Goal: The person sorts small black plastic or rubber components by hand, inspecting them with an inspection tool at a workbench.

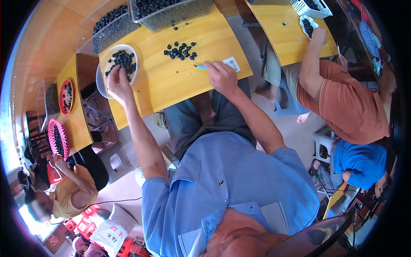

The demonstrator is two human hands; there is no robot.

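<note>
My left hand [119, 86] is at the near rim of a clear round plastic bowl [101, 85] on the yellow table. Its fingers are drawn together at the edge of the small black round pieces [123, 59] heaped inside; whether they grip one is too small to tell. My right hand [222, 78] rests low over the table's right part, closed around a slim blue-handled tool [201, 67] whose short tip points left. A loose scatter of the same black pieces [180, 51] lies between my hands, up from the tool tip.
Large clear tubs [171, 18] of black pieces stand along the table's far edge. A white printed card [231, 64] lies beside my right hand. At right, a person in a rust shirt [353, 103] works at another table; at left, another person sits near a pink basket [52, 128].
</note>
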